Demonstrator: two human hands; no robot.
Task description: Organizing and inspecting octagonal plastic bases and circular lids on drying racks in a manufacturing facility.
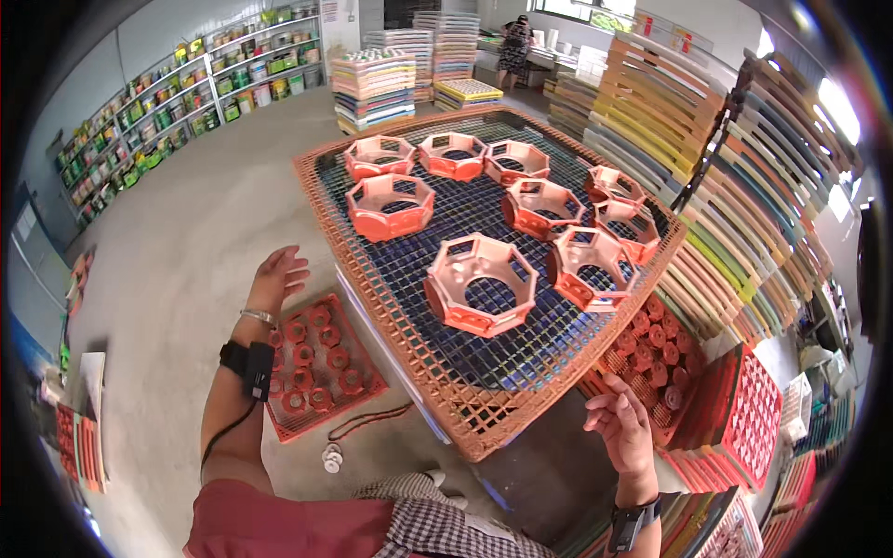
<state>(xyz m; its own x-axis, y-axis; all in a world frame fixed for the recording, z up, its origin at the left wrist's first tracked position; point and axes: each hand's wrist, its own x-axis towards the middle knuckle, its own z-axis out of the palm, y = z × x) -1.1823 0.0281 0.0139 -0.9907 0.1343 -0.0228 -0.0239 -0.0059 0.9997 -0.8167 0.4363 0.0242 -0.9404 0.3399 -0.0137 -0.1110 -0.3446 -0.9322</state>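
Several salmon-pink octagonal frames [481,285], hollow in the middle, stand on a dark mesh surface [446,358] with an orange-brown lattice rim [402,346]. They cluster at the far side and along the right, with the largest-looking one nearest me. Off the left edge of this mesh tray hovers my left hand [282,276], empty, its fingers apart. My right hand [621,426] is raised near the tray's front right corner, with loosely bent fingers and nothing visible in it. Neither hand touches a frame.
A red tray [326,423] of small coral ring pieces lies on the floor at left. More coral pieces [656,353] fill a tray at right. Tall stacks of coloured trays [735,205] flank the right side. Shelves of containers [219,79] line the back left; a person [514,51] stands far back.
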